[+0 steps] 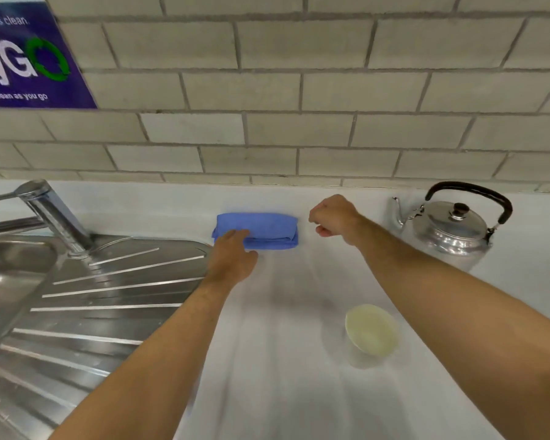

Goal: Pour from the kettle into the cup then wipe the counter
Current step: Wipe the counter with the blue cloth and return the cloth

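Left hand flat, fingers lying on the near-left corner of the folded blue cloth at the back of the white counter. Right hand curled loosely, empty, just right of the cloth and not touching it. Steel kettle further right of those knuckles; pale cup stands nearer the body, under the right forearm.

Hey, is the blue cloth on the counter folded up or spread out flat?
Folded. The blue cloth lies as a compact rectangle with stacked layers showing along its near edge, and the left hand rests on its corner.
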